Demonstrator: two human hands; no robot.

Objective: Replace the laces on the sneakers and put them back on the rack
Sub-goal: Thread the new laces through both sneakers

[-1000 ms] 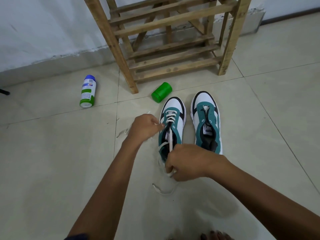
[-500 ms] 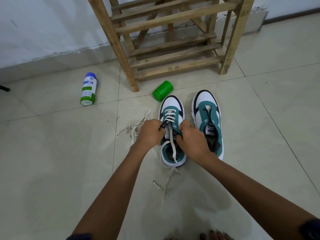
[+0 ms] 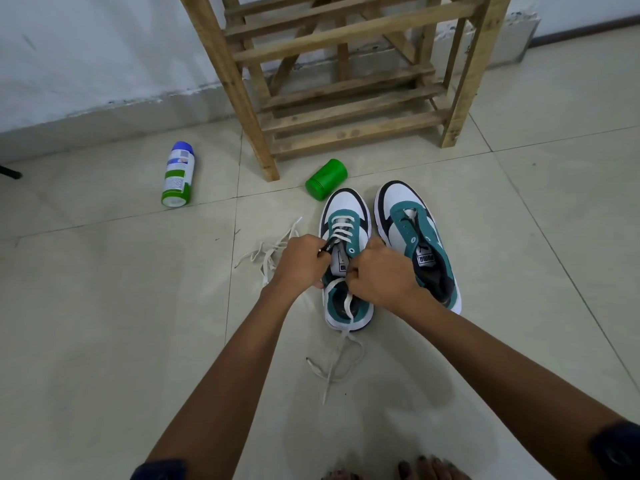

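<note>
Both fists curl over the half-laced sneaker point(image 3: 347, 258): my left hand point(image 3: 300, 263) pinches the lace tip point(image 3: 326, 247), my right hand point(image 3: 382, 271) grips the lace point(image 3: 341, 299) beside it.

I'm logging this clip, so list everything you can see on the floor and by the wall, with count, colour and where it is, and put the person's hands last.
sneakers: 2, white, teal and black, side by side on the floor in front of the rack; left sneaker partly laced, right sneaker unlaced
white lace: 1, threaded in the left sneaker, its end trailing on the floor toward the person
loose laces: a whitish tangle, count unclear, on the floor left of the sneakers
wooden rack: 1, bare wood, against the wall
green cap: 1, on its side beside the rack leg
spray can: 1, white, green and blue, lying far left
left hand: pinches a dark lace tip
right hand: grips at the left sneaker's eyelets
</note>
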